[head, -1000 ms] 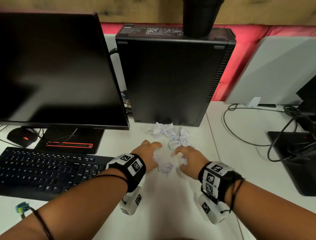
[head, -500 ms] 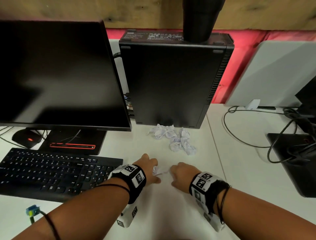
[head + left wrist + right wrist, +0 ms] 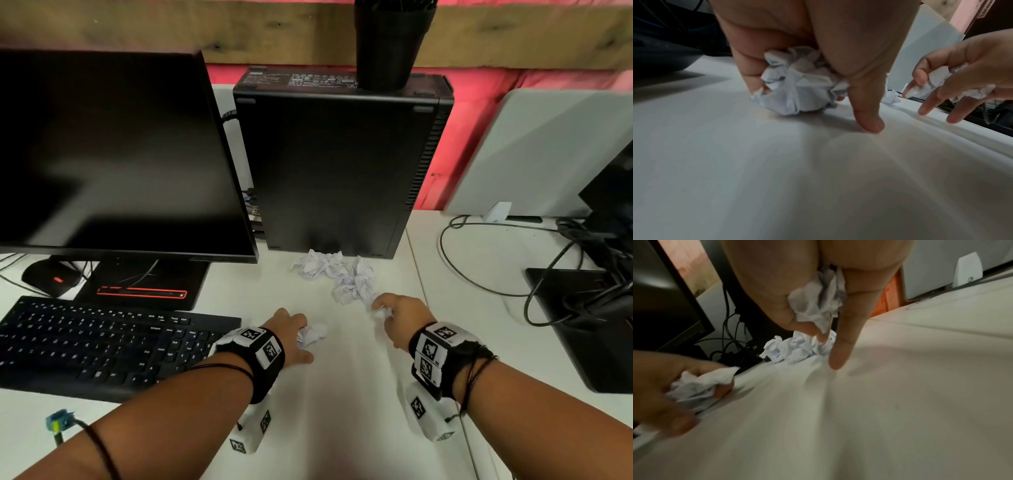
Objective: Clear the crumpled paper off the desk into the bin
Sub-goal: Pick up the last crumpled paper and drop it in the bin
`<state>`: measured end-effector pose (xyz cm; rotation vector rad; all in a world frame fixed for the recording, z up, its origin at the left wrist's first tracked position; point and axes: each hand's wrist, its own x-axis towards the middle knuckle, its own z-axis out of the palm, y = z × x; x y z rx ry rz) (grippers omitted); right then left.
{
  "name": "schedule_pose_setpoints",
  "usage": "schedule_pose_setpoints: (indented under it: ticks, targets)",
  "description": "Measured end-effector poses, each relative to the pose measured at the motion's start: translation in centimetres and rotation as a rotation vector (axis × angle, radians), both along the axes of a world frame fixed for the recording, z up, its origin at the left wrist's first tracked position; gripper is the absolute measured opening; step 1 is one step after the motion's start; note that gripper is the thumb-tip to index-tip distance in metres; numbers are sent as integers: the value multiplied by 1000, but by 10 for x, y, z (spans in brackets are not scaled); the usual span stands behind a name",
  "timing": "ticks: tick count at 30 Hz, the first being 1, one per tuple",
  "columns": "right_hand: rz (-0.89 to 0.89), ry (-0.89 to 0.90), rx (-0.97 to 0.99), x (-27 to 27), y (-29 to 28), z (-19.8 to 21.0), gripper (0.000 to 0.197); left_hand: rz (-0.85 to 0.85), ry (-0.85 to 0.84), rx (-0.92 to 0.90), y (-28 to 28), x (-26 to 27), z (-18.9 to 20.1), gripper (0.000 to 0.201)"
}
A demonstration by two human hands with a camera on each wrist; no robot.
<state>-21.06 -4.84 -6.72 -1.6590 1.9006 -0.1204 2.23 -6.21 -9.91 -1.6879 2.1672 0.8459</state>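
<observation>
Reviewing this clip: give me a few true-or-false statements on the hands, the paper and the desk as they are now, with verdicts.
1. The left hand holds a paper ball. True.
2. The right hand is empty. False: it holds crumpled paper in its grip.
3. More paper lies on the desk in front of the computer. True.
4. A bin stands beside the keyboard. False: no bin is in view.
5. The monitor is dark. True.
</observation>
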Motion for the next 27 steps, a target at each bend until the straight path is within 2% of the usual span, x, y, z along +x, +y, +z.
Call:
schedule_pose_setpoints:
  ticks: [3,6,8,12,14,16,18,21,22,25,27]
  targets:
    - [-1,131,35,-8,-16,1,36,52,70,-62,4,-2,2,50]
    - [26,162,38,-12,-27,-4,57,107,144,-135,12,-8,6,31]
    - [93,188,46,-10,-32,-7,60,174,195,-133,23,-12,11,29]
    - [291,339,120,-4,-28,-19,48,246,203,-88,43,-16,23,30]
    - [376,341,111,-1,-19,-24,39,245,157,-84,53,-15,28,23]
    - [440,365,121,0,-11,-25,35,265,100,-100,64,-13,32,27]
    - [510,379,140,1,-3,-25,34,321,32,-98,80,-12,34,46]
    - [472,350,83,1,5,-23,50,411,-14,-70,100,-12,32,72]
    - [438,334,47,1,6,-21,53,443,-10,-76,106,-13,31,74]
    - [367,205,-29,5,8,-13,43,525,47,-131,119,-15,28,67]
    - [378,107,-13,11,12,-13,60,564,80,-148,128,-15,27,59]
